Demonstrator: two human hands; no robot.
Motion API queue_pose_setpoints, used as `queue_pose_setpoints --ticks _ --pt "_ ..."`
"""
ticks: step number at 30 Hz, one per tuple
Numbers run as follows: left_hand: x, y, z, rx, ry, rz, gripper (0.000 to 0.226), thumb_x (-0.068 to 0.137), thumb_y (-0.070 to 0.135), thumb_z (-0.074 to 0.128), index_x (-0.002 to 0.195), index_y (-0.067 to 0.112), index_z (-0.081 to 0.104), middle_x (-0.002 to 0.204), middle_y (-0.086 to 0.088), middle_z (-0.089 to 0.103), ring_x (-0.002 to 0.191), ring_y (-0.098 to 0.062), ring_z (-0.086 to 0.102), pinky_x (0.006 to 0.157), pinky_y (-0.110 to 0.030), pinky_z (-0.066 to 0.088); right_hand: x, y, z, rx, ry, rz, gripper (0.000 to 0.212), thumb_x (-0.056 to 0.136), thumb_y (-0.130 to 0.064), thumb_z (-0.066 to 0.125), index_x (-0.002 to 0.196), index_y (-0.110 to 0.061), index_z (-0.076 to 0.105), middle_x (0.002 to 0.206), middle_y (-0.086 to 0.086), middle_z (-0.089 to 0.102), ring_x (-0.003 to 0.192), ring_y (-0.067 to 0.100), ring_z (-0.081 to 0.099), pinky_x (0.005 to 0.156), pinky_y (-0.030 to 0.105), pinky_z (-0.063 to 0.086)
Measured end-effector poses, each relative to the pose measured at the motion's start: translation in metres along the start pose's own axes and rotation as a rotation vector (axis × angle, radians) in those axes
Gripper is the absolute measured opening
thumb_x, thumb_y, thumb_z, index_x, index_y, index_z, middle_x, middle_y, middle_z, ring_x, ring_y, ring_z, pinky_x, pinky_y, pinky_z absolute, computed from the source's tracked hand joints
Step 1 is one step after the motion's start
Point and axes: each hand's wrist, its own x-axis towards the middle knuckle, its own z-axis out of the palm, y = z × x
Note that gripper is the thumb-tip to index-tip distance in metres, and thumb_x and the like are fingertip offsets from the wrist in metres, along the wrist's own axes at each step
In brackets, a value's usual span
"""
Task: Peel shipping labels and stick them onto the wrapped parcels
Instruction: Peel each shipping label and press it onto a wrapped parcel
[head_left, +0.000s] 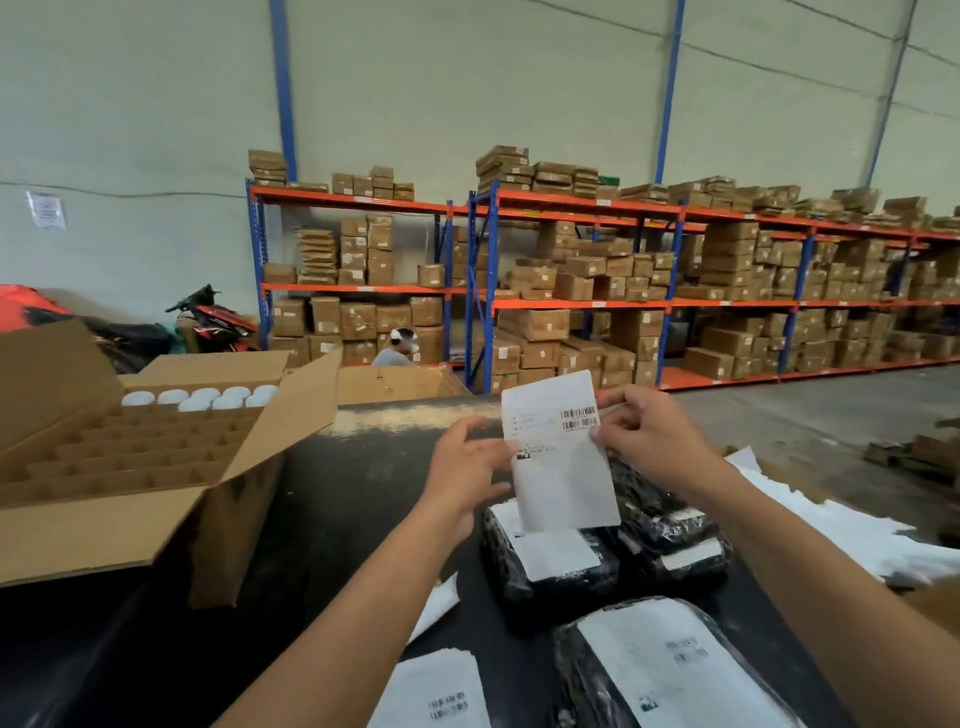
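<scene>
Shipping label (558, 452), white with barcodes, is pinched upright between left hand (470, 462) and right hand (647, 431).

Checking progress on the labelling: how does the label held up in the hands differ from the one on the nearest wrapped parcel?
The held label is upright in the air, pinched at its edges by the left hand and right hand; the stuck label lies flat on the nearest parcel. The held label touches no parcel, while the stuck label follows the black wrap's curve. Both are white with barcodes.
</scene>
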Motion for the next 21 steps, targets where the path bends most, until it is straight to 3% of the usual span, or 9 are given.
queue_pose_setpoints --ticks 3,8,13,17,21 --pt "0.018 -0.011 0.014 0.004 0.028 -0.011 0.048 0.087 -0.004 0.062 0.128 0.016 0.046 0.101 -0.008 0.07 0.081 -0.017 0.069 0.052 -0.024 0.055 0.023 0.037 0.0 0.088 -0.071 0.047 0.019 0.086 -0.008 0.065 0.103 -0.013 0.058 0.08 0.002 0.074 0.084 0.025 0.07 0.081 0.048 0.056" --pt "0.044 -0.045 0.03 0.086 0.118 -0.01 0.058 0.085 -0.008 0.062 0.135 0.013 0.042 0.102 -0.012 0.068 0.091 -0.026 0.069 0.075 -0.04 0.059 0.051 0.093 0.018 0.125 -0.152 0.078 0.027 0.082 -0.012 0.07 0.104 -0.017 0.056 0.076 -0.003 0.071 0.078 0.027 0.067 0.075 0.044 0.054" --pt "0.058 -0.078 0.035 0.157 0.202 -0.065 0.06 0.086 -0.007 0.061 0.139 0.011 0.038 0.102 -0.011 0.067 0.093 -0.025 0.067 0.075 -0.038 0.058 0.066 0.139 0.05 0.121 -0.269 0.12 0.03 0.082 -0.012 0.07 0.107 -0.017 0.053 0.082 -0.001 0.067 0.077 0.018 0.062 0.068 0.03 0.047" --pt "0.068 -0.095 0.038 0.243 0.236 -0.102 0.061 0.087 -0.007 0.061 0.14 0.011 0.038 0.101 -0.008 0.066 0.091 -0.021 0.067 0.068 -0.03 0.06 0.073 0.162 0.072 0.124 -0.299 0.15 0.024 0.084 -0.012 0.067 0.105 -0.014 0.056 0.08 -0.003 0.065 0.078 0.018 0.06 0.072 0.029 0.045" --pt "0.078 -0.106 0.038 0.282 0.266 -0.125 0.061 0.086 -0.008 0.061 0.14 0.01 0.038 0.099 -0.008 0.066 0.089 -0.022 0.067 0.068 -0.03 0.059 0.08 0.173 0.083 0.12 -0.277 0.162 0.023 0.085 -0.011 0.064 0.107 -0.013 0.059 0.087 0.001 0.067 0.083 0.02 0.061 0.072 0.029 0.047"
